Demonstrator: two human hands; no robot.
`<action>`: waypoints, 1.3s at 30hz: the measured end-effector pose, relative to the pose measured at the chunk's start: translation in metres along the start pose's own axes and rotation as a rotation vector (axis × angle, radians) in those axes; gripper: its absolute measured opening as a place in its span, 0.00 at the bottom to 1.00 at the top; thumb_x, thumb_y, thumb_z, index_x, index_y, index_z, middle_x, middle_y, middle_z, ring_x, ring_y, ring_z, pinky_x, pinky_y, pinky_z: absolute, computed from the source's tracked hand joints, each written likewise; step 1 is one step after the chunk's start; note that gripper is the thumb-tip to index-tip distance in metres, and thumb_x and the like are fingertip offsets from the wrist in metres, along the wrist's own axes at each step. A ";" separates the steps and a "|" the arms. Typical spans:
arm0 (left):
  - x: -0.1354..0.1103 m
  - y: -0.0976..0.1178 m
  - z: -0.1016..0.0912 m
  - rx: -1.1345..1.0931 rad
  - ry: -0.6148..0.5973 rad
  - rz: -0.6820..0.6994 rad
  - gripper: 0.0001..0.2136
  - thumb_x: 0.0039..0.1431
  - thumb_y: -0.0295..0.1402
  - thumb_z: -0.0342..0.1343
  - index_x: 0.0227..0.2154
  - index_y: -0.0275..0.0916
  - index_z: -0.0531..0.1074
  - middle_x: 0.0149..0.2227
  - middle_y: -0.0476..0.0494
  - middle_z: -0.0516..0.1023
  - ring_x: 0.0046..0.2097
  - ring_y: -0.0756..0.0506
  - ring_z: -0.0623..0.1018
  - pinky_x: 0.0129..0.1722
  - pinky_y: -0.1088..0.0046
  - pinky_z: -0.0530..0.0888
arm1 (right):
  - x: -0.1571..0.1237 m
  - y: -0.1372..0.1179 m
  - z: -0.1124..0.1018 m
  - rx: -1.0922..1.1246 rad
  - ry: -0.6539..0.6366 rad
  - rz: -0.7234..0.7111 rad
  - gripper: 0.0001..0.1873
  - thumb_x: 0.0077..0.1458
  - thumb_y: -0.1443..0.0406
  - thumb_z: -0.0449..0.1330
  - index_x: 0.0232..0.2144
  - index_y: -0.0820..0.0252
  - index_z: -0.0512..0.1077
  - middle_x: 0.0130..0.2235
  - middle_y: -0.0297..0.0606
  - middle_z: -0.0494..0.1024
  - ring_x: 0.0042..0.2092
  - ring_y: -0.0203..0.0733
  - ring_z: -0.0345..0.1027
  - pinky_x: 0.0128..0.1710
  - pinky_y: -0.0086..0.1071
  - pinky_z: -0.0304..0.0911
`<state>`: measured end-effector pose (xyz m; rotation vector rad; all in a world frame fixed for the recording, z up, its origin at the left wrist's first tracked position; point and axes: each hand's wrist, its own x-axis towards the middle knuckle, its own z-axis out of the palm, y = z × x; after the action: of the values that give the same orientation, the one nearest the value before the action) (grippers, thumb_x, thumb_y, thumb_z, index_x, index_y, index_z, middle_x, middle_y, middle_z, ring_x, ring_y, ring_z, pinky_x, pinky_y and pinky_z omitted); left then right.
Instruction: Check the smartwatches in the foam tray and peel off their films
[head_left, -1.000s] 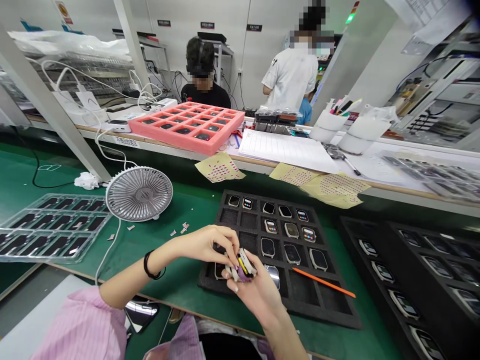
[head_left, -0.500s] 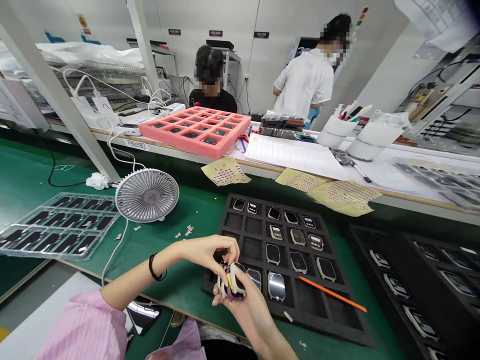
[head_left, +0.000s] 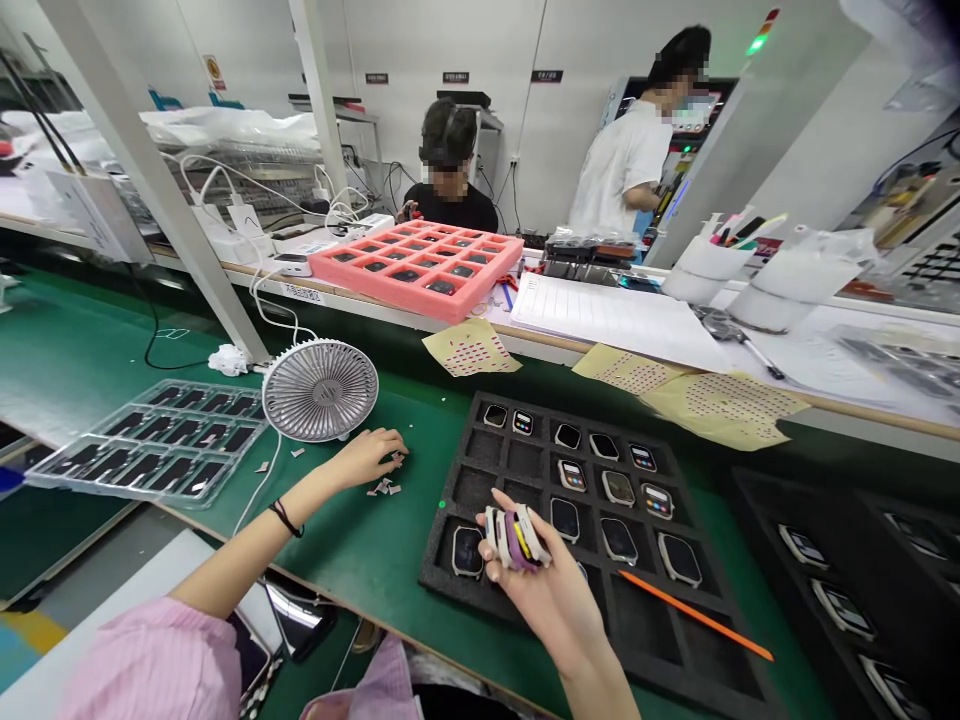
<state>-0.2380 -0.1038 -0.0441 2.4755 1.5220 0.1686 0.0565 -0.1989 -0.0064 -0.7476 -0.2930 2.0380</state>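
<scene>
My right hand [head_left: 551, 600] is wrapped round a stack of several smartwatch cases [head_left: 519, 537], held on edge above the black foam tray [head_left: 480, 480]. Pale, purple and yellow layers show in the stack. My left hand [head_left: 367, 457] reaches out over the green bench, its fingers bent down and pinched at a small pale scrap [head_left: 397, 457]. A few similar scraps [head_left: 385, 487] lie just below it. One square watch [head_left: 468, 551] sits in the tray slot left of the stack. Others fill slots farther right; my right hand partly hides one.
A round fan [head_left: 321, 392] and a clear tray of black parts [head_left: 150, 450] stand left. An orange stick [head_left: 694, 615] lies across the foam tray. More watches sit in a second black tray [head_left: 757, 520]. A pink foam tray [head_left: 472, 300] rests on the shelf; two people are beyond.
My left hand has left the watch stack and moved left and away to the scraps on the bench. My right hand alone now holds the stack. The view has shifted slightly.
</scene>
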 end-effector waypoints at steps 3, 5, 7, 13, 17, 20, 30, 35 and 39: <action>-0.005 -0.005 0.013 0.110 -0.010 0.020 0.10 0.63 0.30 0.49 0.42 0.36 0.74 0.45 0.42 0.75 0.44 0.44 0.74 0.38 0.72 0.63 | -0.001 -0.005 -0.002 0.005 0.027 -0.024 0.21 0.50 0.59 0.62 0.46 0.60 0.74 0.37 0.46 0.78 0.30 0.40 0.68 0.27 0.32 0.62; -0.006 -0.006 0.019 0.141 -0.001 0.039 0.11 0.64 0.29 0.47 0.42 0.35 0.74 0.45 0.41 0.76 0.44 0.44 0.75 0.38 0.71 0.61 | -0.002 -0.007 -0.001 0.007 0.037 -0.024 0.21 0.50 0.59 0.62 0.46 0.60 0.74 0.37 0.46 0.78 0.30 0.40 0.68 0.27 0.32 0.62; -0.006 -0.007 0.024 0.153 0.027 0.063 0.12 0.65 0.28 0.45 0.42 0.34 0.74 0.45 0.40 0.76 0.43 0.45 0.75 0.39 0.70 0.61 | -0.003 -0.008 0.001 0.014 0.040 -0.011 0.20 0.49 0.60 0.63 0.46 0.60 0.74 0.37 0.45 0.78 0.30 0.41 0.68 0.27 0.32 0.62; -0.002 -0.010 0.027 0.115 0.114 0.096 0.14 0.67 0.30 0.45 0.36 0.35 0.76 0.39 0.39 0.78 0.38 0.46 0.75 0.40 0.69 0.62 | -0.002 -0.006 0.004 0.016 0.000 0.006 0.19 0.50 0.60 0.62 0.44 0.61 0.74 0.36 0.46 0.78 0.30 0.41 0.68 0.26 0.32 0.61; -0.003 0.019 -0.001 -0.093 0.222 0.143 0.15 0.66 0.36 0.46 0.37 0.37 0.78 0.39 0.41 0.79 0.39 0.47 0.76 0.40 0.70 0.65 | -0.002 -0.005 0.005 0.013 -0.019 0.015 0.20 0.50 0.60 0.62 0.45 0.62 0.74 0.36 0.46 0.78 0.29 0.40 0.68 0.26 0.31 0.60; -0.008 0.065 -0.031 -0.371 0.360 0.288 0.11 0.63 0.37 0.52 0.37 0.39 0.78 0.38 0.43 0.80 0.38 0.48 0.77 0.40 0.72 0.68 | -0.001 -0.002 0.009 0.008 -0.042 0.040 0.21 0.49 0.59 0.63 0.46 0.63 0.73 0.35 0.45 0.78 0.29 0.41 0.69 0.25 0.31 0.60; -0.002 0.138 -0.064 -0.429 0.196 0.723 0.09 0.64 0.33 0.51 0.39 0.42 0.77 0.38 0.42 0.81 0.40 0.48 0.78 0.47 0.69 0.67 | -0.002 0.014 0.017 0.024 -0.193 0.135 0.12 0.51 0.59 0.61 0.30 0.65 0.73 0.27 0.38 0.75 0.28 0.41 0.70 0.22 0.29 0.60; -0.002 0.138 -0.075 -0.372 0.169 0.776 0.11 0.66 0.32 0.48 0.39 0.39 0.76 0.38 0.41 0.80 0.40 0.48 0.77 0.45 0.69 0.66 | -0.004 0.015 0.018 0.024 -0.233 0.159 0.14 0.53 0.58 0.60 0.31 0.66 0.74 0.28 0.40 0.76 0.28 0.41 0.69 0.21 0.29 0.60; -0.005 0.141 -0.079 -0.310 0.145 0.778 0.11 0.66 0.31 0.47 0.40 0.38 0.76 0.39 0.40 0.80 0.41 0.47 0.77 0.46 0.69 0.64 | -0.002 0.016 0.015 0.039 -0.260 0.182 0.15 0.53 0.58 0.60 0.32 0.67 0.75 0.30 0.42 0.77 0.28 0.41 0.69 0.20 0.29 0.60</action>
<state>-0.1358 -0.1591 0.0684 2.6778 0.4368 0.6610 0.0372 -0.2085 -0.0012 -0.4994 -0.3424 2.3109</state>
